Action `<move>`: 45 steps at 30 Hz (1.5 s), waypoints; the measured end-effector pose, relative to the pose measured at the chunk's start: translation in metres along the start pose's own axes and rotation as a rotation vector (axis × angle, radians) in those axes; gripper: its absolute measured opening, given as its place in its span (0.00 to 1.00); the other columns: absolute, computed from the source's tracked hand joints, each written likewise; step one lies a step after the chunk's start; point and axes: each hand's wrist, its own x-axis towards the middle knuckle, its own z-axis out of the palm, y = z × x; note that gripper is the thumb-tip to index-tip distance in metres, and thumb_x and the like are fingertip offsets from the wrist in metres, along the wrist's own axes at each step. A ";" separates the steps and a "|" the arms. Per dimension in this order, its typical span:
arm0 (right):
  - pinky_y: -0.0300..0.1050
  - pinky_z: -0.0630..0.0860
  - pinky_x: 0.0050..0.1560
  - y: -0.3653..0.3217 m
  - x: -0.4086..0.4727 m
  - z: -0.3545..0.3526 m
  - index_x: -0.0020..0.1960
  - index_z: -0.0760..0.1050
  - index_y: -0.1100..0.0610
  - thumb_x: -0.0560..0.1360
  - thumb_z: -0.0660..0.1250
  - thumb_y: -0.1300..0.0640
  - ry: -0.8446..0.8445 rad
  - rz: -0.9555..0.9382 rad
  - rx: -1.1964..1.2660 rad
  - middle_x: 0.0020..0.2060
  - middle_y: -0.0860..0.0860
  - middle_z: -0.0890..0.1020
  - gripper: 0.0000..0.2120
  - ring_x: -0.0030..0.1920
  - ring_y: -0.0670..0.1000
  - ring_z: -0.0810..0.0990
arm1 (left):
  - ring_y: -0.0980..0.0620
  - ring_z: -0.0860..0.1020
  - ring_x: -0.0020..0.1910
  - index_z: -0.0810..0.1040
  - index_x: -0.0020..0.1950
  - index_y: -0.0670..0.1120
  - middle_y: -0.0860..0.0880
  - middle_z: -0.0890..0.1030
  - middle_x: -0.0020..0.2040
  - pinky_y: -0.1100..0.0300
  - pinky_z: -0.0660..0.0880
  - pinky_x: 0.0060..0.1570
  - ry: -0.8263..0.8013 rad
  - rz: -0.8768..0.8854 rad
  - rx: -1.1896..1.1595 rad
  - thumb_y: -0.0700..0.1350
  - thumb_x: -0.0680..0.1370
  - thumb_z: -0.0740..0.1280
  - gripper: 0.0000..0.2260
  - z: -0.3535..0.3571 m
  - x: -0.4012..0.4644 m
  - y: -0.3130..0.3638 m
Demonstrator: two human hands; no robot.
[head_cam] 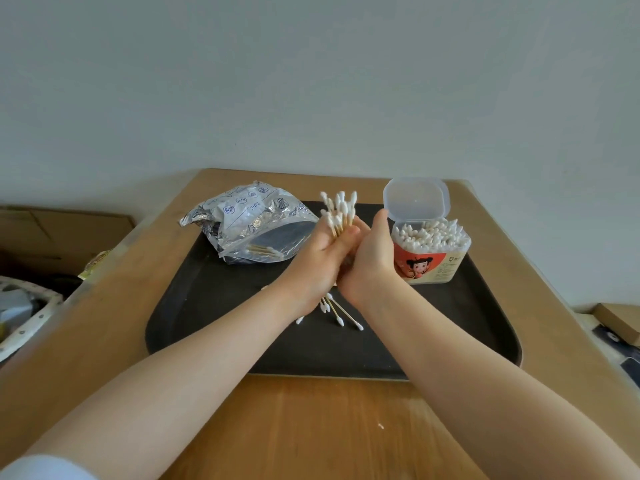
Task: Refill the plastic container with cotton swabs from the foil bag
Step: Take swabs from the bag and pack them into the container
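Observation:
My left hand (320, 259) grips a bundle of cotton swabs (338, 212) upright over the black tray (214, 306), white tips fanned above the fingers. My right hand (369, 258) wraps around the same bundle from the right, thumb up. Just right of both hands stands the clear plastic container (431, 252), lid flipped open at the back, packed with swabs standing on end. The crumpled silver foil bag (247, 225) lies open at the tray's back left, with a few swabs showing in its mouth. Several loose swabs (341, 311) lie on the tray under my wrists.
The tray rests on a wooden table (311, 427) against a pale wall. A cardboard box (59, 233) and clutter sit off the table's left edge. A flat box (620, 320) lies beyond the right edge.

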 end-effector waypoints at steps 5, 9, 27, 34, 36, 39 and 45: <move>0.48 0.76 0.47 -0.023 -0.002 -0.006 0.57 0.75 0.53 0.80 0.40 0.40 -0.110 -0.378 -0.336 0.51 0.52 0.82 0.29 0.50 0.50 0.81 | 0.53 0.75 0.34 0.72 0.41 0.50 0.50 0.75 0.34 0.66 0.74 0.40 -0.155 -0.038 0.270 0.46 0.82 0.56 0.11 -0.008 -0.004 0.002; 0.44 0.78 0.44 -0.029 -0.005 -0.008 0.46 0.79 0.56 0.79 0.55 0.48 -0.298 -0.649 -0.929 0.40 0.51 0.83 0.17 0.38 0.47 0.81 | 0.54 0.69 0.27 0.67 0.35 0.45 0.49 0.69 0.28 0.64 0.69 0.31 -0.157 -0.147 0.386 0.39 0.80 0.56 0.12 -0.006 -0.003 0.009; 0.34 0.66 0.28 -0.031 0.011 -0.043 0.35 0.66 0.53 0.78 0.62 0.52 0.015 -0.718 -1.049 0.24 0.49 0.73 0.14 0.23 0.43 0.70 | 0.57 0.68 0.24 0.74 0.51 0.43 0.48 0.74 0.34 0.64 0.66 0.25 0.165 -0.077 -0.088 0.47 0.81 0.58 0.09 0.013 0.025 0.001; 0.32 0.72 0.42 -0.045 0.014 -0.060 0.46 0.79 0.59 0.75 0.66 0.62 -0.125 -0.931 -1.116 0.39 0.49 0.79 0.03 0.40 0.40 0.76 | 0.58 0.64 0.18 0.69 0.39 0.43 0.50 0.69 0.24 0.67 0.58 0.17 0.332 -0.355 -0.501 0.45 0.81 0.59 0.12 0.030 0.056 0.001; 0.34 0.73 0.39 -0.056 0.014 -0.063 0.46 0.80 0.59 0.74 0.68 0.63 -0.145 -0.905 -1.072 0.35 0.49 0.81 0.03 0.35 0.41 0.77 | 0.58 0.64 0.17 0.68 0.40 0.43 0.51 0.69 0.22 0.68 0.59 0.16 0.336 -0.394 -0.638 0.46 0.80 0.60 0.11 0.038 0.062 0.000; 0.31 0.74 0.35 -0.072 0.014 -0.067 0.43 0.80 0.58 0.73 0.69 0.64 -0.171 -0.776 -0.988 0.30 0.50 0.81 0.03 0.28 0.41 0.78 | 0.57 0.65 0.18 0.69 0.42 0.41 0.50 0.70 0.23 0.67 0.62 0.18 0.322 -0.393 -0.630 0.51 0.80 0.59 0.14 0.049 0.071 0.001; 0.48 0.81 0.40 -0.122 0.032 -0.098 0.39 0.78 0.52 0.72 0.69 0.63 0.104 -0.785 -0.940 0.31 0.51 0.81 0.07 0.30 0.48 0.80 | 0.56 0.73 0.49 0.71 0.54 0.52 0.53 0.71 0.53 0.61 0.70 0.45 0.021 -0.114 0.540 0.60 0.74 0.63 0.15 0.054 0.077 -0.009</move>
